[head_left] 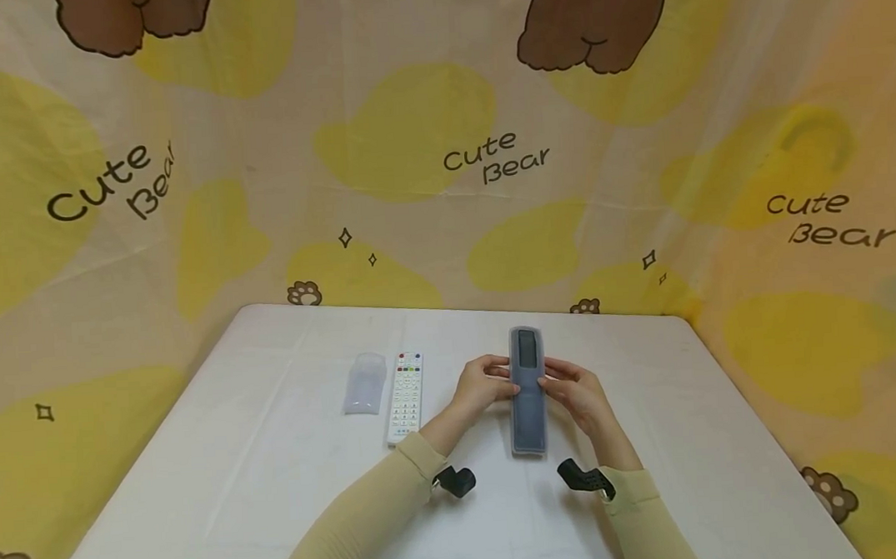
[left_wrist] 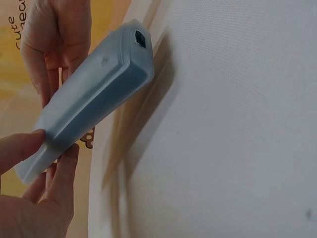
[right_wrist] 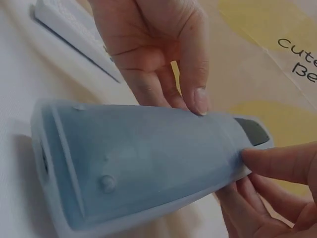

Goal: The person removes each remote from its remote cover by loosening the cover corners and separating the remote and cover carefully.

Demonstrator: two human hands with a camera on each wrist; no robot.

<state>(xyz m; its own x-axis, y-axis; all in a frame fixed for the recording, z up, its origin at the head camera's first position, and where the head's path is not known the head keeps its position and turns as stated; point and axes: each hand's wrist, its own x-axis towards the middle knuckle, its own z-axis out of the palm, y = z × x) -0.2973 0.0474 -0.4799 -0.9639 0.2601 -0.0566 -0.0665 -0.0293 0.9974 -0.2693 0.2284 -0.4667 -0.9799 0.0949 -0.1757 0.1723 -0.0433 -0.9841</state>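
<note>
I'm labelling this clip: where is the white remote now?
In the head view, the white remote lies left of centre on the table, between the translucent cover and the left hand.

"Cute Bear" is repeated on the cloth beyond the hands. Left of them, markings on the white remote cannot be read.

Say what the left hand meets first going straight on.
First, the long blue-grey device in a translucent plastic cover, which the left hand holds; then probably the right hand, though depth is unclear.
</note>
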